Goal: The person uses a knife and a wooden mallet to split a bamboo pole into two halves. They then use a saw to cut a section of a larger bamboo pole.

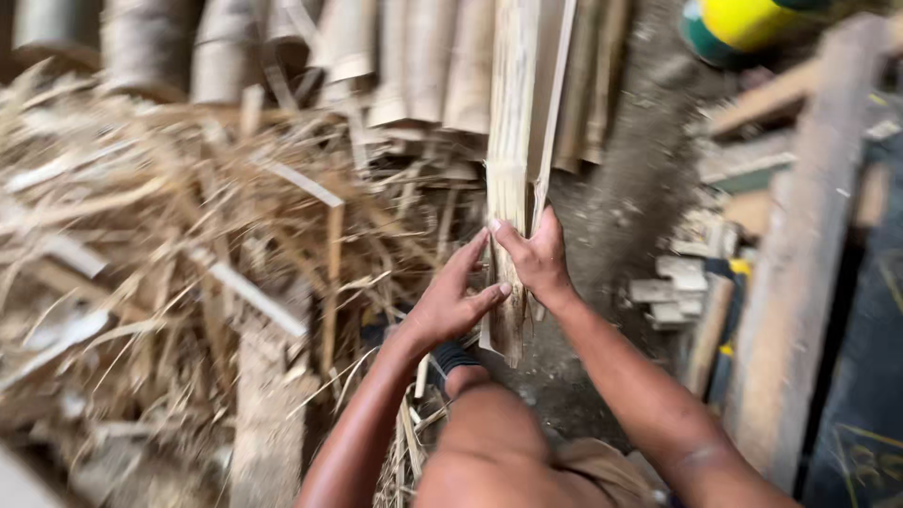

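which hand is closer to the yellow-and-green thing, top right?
Right. The right hand grips the split bamboo strip on the side toward the yellow-and-green object. The left hand touches the strip's other side, lower and farther left.
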